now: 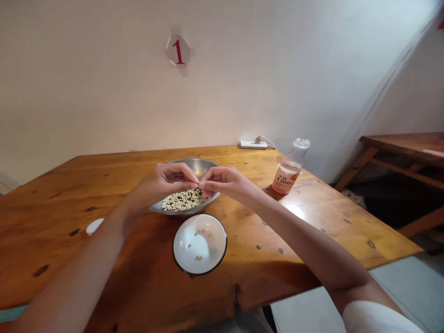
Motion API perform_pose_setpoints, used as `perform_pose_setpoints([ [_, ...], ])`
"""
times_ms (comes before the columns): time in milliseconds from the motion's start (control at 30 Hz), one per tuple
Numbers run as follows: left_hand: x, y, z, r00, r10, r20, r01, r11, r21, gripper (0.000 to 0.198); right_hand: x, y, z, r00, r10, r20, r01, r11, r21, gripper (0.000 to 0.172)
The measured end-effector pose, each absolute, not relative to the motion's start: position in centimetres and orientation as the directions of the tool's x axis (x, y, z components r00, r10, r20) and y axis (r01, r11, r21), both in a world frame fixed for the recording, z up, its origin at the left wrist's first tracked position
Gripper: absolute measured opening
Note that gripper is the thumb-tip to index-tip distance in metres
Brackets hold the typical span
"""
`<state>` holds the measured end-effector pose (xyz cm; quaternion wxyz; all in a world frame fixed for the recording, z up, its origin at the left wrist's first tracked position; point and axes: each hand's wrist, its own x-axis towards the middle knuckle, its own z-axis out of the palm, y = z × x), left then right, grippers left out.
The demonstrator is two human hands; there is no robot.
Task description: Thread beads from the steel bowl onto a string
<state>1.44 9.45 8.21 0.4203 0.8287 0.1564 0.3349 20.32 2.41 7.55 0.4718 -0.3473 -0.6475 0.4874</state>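
I see both hands meeting over the round, dull-shining steel bowl (198,165), which sits about midway across the knotty, varnished orange wooden tabletop (86,185), closer to its far edge than the near one. The left hand (166,182) and right hand (225,182) are curled with their fingertips pinched together and touching each other. I cannot tell whether anything small is gripped between them. Just under them lies the heap of small pale and black beans (182,201), filling the bowl's near side. The wrists hide part of its rim. Just in front of it, towards the near edge, sits a smooth white enamel bowl with a thin dark rim (215,261), holding a few pale bits. To the right stands a clear plastic bottle of pinkish liquid (287,175), near the right edge. A white power strip (253,144) lies along the far edge, and a small white oval piece (94,226) rests by my left forearm.
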Motion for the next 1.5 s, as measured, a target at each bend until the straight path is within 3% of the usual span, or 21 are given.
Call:
perform_pose_setpoints([
  [400,1.7,9.5,8.2,0.624,0.576,0.528,-0.201,-0.535,0.821,0.024,20.2,2.4,7.3,-0.276,0.906,0.320,-0.045,0.321,-0.946,0.014],
  [700,1.7,9.8,7.9,0.611,0.536,0.583,-0.280,-0.542,0.792,0.036,20.1,2.3,7.2,-0.289,0.870,0.398,-0.187,0.357,-0.915,0.021],
  [1500,1.8,8.6,8.7,0.625,0.545,0.559,-0.191,-0.588,0.786,0.032,19.8,1.6,7.4,-0.300,0.875,0.381,-0.132,0.357,-0.925,0.018],
])
